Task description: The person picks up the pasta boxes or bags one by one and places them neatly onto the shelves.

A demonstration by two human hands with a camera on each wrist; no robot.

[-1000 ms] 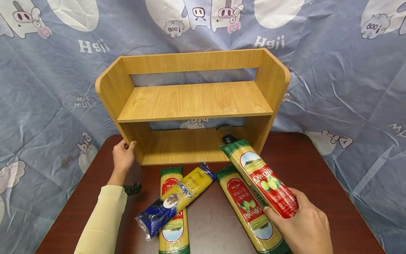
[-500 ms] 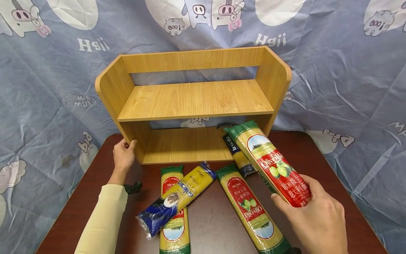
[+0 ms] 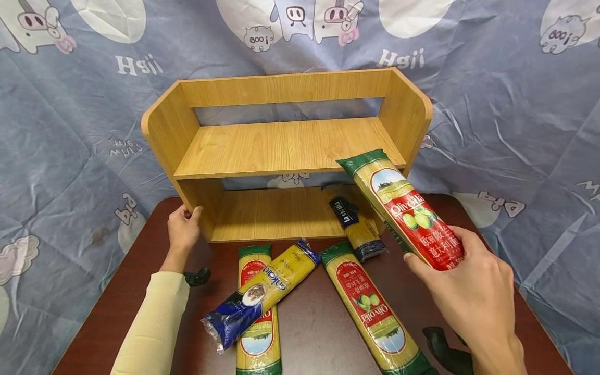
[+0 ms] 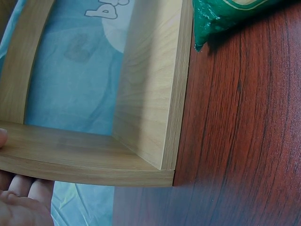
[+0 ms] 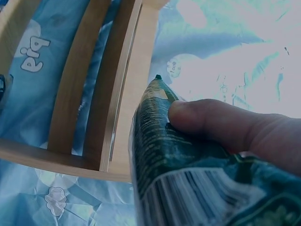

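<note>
In the head view my right hand [image 3: 473, 286] grips the lower end of a green-and-red spaghetti pack [image 3: 408, 208], its far end tilted up in front of the middle board's right end. The right wrist view shows the thumb [image 5: 207, 117] pressed on the pack's dark green side, above a barcode. My left hand [image 3: 184, 229] pinches the left side panel of a two-tier wooden shelf [image 3: 281, 148]. In the left wrist view its fingers [image 4: 40, 190] lie outside that panel and the thumb tip inside. A black-labelled spaghetti pack [image 3: 353, 224] lies on the lower tier, jutting over its front edge.
On the dark red table [image 3: 319, 333], a blue-and-yellow pasta pack [image 3: 262, 294] lies across a green-ended spaghetti pack [image 3: 258, 349]. Another such spaghetti pack [image 3: 375, 312] lies slanted to their right. A printed blue cloth [image 3: 506, 130] hangs behind the shelf.
My right hand has raised the spaghetti pack and moved it right, from before the lower tier to the middle board's height, uncovering the black-labelled pack. My left hand has stayed on the panel.
</note>
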